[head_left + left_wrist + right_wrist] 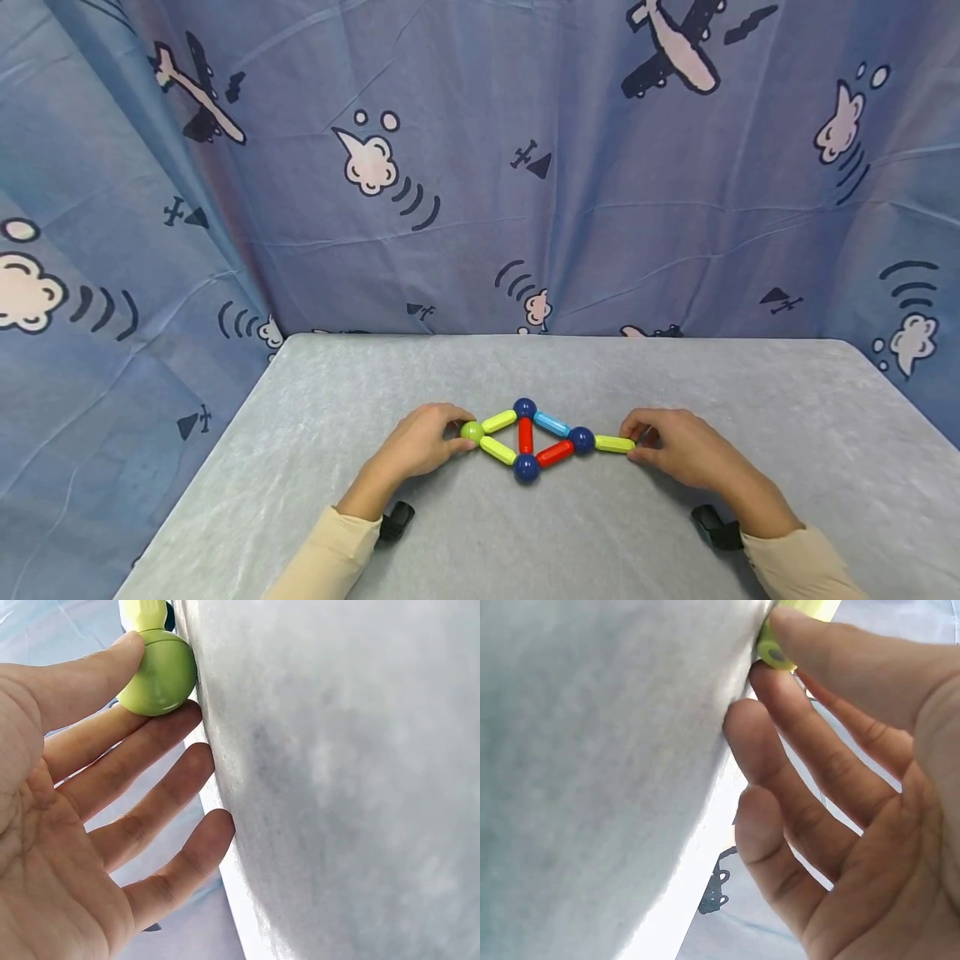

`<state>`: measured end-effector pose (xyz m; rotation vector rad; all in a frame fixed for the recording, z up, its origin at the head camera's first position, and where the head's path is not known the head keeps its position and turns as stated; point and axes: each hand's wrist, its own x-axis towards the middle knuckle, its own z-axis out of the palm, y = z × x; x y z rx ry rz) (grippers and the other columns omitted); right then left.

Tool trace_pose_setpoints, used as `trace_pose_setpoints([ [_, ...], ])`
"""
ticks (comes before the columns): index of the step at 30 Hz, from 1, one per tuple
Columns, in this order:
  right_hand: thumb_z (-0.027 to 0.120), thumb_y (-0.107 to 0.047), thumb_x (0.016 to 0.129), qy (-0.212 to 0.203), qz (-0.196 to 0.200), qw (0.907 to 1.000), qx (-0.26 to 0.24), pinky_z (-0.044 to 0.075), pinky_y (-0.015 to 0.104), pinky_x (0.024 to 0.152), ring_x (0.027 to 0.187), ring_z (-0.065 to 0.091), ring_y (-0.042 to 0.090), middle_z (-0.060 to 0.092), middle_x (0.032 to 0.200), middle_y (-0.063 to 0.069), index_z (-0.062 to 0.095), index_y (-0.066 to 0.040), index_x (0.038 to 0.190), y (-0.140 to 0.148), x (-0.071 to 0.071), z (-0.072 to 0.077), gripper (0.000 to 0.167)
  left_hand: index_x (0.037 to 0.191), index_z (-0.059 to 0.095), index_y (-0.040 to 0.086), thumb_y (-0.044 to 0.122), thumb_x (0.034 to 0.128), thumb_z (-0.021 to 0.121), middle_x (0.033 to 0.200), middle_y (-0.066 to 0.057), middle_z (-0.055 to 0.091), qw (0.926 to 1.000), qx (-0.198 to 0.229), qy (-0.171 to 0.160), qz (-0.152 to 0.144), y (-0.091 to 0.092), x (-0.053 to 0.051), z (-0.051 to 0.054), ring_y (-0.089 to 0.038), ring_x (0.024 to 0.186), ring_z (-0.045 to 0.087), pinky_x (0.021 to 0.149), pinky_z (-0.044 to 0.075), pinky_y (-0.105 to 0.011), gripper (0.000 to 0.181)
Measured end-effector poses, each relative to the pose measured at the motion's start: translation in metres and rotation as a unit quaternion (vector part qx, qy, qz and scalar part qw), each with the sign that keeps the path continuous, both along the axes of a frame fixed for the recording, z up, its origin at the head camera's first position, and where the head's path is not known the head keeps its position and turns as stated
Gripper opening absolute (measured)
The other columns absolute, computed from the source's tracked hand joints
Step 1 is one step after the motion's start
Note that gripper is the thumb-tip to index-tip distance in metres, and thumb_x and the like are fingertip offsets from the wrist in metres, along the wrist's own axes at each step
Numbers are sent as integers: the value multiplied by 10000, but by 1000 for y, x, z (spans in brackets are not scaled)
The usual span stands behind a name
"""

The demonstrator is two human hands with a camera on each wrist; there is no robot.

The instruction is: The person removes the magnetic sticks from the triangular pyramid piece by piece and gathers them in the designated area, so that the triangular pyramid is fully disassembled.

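Observation:
On the table lies a shape of building rods and balls, a diamond with a crossbar. My left hand (418, 443) pinches the light green ball (472, 432) at its left corner between thumb and fingers; the left wrist view shows this green ball (159, 679) close up. Two yellow-green rods run from it to dark blue balls (526, 467). A red rod (526, 436) joins those two. Another red rod (556, 454) and a light blue rod (552, 424) meet at a third blue ball (581, 440). From there a yellow-green rod (613, 444) points right, its free end pinched by my right hand (678, 446).
The pale grey table (360, 375) extends around the shape on every side. Behind it and along the left hangs a blue curtain (465, 167) printed with planes and clouds. Dark bands with small devices (717, 528) sit at both wrists.

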<state>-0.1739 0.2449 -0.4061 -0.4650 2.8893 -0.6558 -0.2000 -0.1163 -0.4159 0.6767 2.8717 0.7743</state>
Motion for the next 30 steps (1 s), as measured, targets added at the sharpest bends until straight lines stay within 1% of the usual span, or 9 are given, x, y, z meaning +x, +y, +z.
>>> trace_pose_setpoints([
  [7,819,-176,800,-70,-18,10000,59,517,362,705,813,633,89,701,927,-76,694,-216,968,-1,-1,1,214,1166,726,128,254,879,759,1125,-18,720,10000,55,-18,-25,0,0,1,-205,1053,654,933,506,-424,316],
  [14,818,-175,802,-132,-46,9997,177,517,365,707,816,625,95,694,926,-76,687,-220,960,2,-2,4,210,1168,721,121,224,864,776,1129,-22,719,9998,143,-103,-58,6,1,3,-201,1045,658,919,514,-412,326],
  [17,831,-181,786,-216,-25,9994,283,530,394,744,852,632,121,693,946,-74,689,-221,962,2,-1,7,230,1169,722,124,216,856,784,1136,-18,716,9998,91,-142,-66,9,2,3,-195,1037,656,912,515,-400,332],
  [19,843,-195,773,-229,50,9991,347,535,433,788,901,643,160,693,970,-70,692,-219,977,1,0,11,255,1167,724,129,215,852,788,1134,-13,717,9999,58,-125,-76,10,3,4,-190,1028,656,907,515,-389,333],
  [21,848,-203,769,-172,139,9993,291,533,476,839,963,649,206,696,1007,-58,699,-210,1002,-5,0,16,277,1157,728,129,214,846,793,1126,-14,719,9999,44,-60,-123,12,3,4,-190,1017,658,896,517,-379,329],
  [24,824,-204,803,5,303,9995,30,524,510,886,1028,647,249,700,1050,-39,704,-191,1045,-19,2,21,270,1147,732,133,221,840,799,1114,-9,722,9999,39,1,-162,13,3,4,-185,1004,660,882,519,-365,327],
  [26,798,-199,834,136,471,9987,-150,519,510,909,1049,645,253,701,1075,-25,706,-178,1066,-32,2,23,251,1144,733,135,225,837,802,1110,-6,723,9999,25,12,-164,14,3,3,-181,1000,660,876,518,-360,327],
  [30,771,-189,865,311,777,9963,-171,506,497,953,1087,633,241,693,1118,-16,707,-177,1087,-63,-3,22,231,1145,735,141,235,840,800,1112,-1,726,9999,19,38,-121,14,2,2,-174,1005,659,884,517,-358,326],
])
